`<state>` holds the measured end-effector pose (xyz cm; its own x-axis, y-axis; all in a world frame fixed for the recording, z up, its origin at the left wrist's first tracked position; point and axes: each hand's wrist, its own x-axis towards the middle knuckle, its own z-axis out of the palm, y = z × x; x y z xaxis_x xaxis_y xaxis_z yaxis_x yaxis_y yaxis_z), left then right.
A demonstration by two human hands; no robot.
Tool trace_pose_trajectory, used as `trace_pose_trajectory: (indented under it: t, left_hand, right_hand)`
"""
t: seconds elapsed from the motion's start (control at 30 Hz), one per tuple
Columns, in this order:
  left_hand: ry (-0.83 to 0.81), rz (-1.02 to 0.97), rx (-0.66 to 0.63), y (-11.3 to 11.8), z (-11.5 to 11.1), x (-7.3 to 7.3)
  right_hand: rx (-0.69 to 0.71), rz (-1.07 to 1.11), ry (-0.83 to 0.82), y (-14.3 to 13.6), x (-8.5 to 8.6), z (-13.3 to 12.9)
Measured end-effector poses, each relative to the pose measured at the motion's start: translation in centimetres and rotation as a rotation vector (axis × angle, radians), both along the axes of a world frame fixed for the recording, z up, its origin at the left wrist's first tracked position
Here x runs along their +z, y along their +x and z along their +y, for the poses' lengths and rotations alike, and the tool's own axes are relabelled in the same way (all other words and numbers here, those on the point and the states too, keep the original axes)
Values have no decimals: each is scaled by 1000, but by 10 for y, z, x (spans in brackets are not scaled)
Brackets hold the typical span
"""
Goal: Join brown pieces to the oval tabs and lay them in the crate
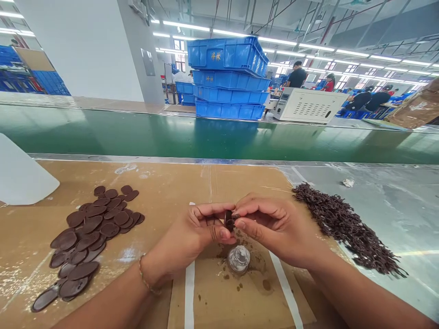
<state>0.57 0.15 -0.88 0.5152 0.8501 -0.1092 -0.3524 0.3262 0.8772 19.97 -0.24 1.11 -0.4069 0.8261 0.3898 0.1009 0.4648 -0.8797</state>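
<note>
My left hand [202, 230] holds a small dark brown piece [228, 221] between thumb and fingers, above the cardboard. Meeting it from the right, my right hand [270, 226] pinches a tiny dark bit at the piece's edge; the fingertips partly hide it. Just below the hands stands a small round container [238, 259] with a whitish, crusted top. Flat brown oval pieces [92, 224] lie in a loose pile at the left. At the right is a long heap of thin, dark, twig-like pieces [346, 224].
A green conveyor belt [154, 137] crosses beyond the cardboard-covered table [164, 183]. Stacked blue crates [228, 80] and a pale metal box [308, 105] stand behind it. A white object [24, 176] is at the left edge. People sit or stand in the background.
</note>
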Motion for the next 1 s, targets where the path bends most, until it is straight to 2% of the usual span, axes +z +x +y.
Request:
trace_pose_trajectory:
  t: [0.33,0.6,0.8,1.0]
  left_hand:
    - [-11,32,31,0,0,1]
    - [7,35,74,3,2,-3]
    - [80,89,184,5,2,-4]
    - [110,61,247,7,2,-5]
  right_hand:
    - [-37,84,-57,-8,-6,0]
    - [-36,226,-232,-11,-11,2]
    - [64,381,-335,-19,-9,-3]
    - [33,440,-335,-25,-7,-7]
